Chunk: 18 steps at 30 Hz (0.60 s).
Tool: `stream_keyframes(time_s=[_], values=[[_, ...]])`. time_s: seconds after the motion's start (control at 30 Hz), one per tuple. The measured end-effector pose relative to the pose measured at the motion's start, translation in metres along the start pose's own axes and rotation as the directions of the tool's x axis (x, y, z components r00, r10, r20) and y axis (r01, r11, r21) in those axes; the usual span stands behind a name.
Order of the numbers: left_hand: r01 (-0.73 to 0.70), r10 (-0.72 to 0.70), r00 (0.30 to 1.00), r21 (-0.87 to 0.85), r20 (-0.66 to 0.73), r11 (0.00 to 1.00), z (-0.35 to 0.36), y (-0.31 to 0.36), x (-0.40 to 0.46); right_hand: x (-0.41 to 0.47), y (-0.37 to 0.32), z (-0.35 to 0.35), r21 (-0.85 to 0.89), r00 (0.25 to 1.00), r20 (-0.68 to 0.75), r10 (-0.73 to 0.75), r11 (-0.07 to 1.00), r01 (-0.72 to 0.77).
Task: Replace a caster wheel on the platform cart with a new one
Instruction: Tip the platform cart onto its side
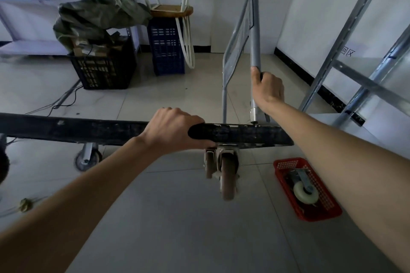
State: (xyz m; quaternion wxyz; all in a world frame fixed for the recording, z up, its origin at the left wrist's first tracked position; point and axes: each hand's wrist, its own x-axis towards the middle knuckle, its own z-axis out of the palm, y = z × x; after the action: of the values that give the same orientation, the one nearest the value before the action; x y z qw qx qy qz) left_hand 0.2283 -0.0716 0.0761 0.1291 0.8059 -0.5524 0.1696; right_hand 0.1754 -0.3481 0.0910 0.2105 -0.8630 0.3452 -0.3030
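Observation:
The platform cart's black deck edge [88,131] runs across the middle of the view, raised off the floor. My left hand [170,131] grips that edge from above. My right hand [267,90] grips the cart's grey handle tube [255,29], which rises upward. Under the deck's right end hang two brownish caster wheels [227,175] close together. Another caster [87,158] sits under the deck farther left, on the floor. A new caster with a white wheel [305,191] lies in a red plastic basket [324,213] on the floor at the right.
A black crate [104,71] with a green cloth and a blue crate [166,51] with a stool stand by the far wall. Metal shelving [355,51] rises at the right. Cables [64,99] trail over the tiled floor at the left.

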Motion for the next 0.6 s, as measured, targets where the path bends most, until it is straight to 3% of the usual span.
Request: stream_keyframes(time_s=[0.6], values=[[0.028, -0.026, 0.999, -0.028, 0.045, 0.999, -0.012, -0.039, 0.040, 0.040, -0.017, 0.012, -0.087, 0.996, 0.042, 0.077, 0.994, -0.073]])
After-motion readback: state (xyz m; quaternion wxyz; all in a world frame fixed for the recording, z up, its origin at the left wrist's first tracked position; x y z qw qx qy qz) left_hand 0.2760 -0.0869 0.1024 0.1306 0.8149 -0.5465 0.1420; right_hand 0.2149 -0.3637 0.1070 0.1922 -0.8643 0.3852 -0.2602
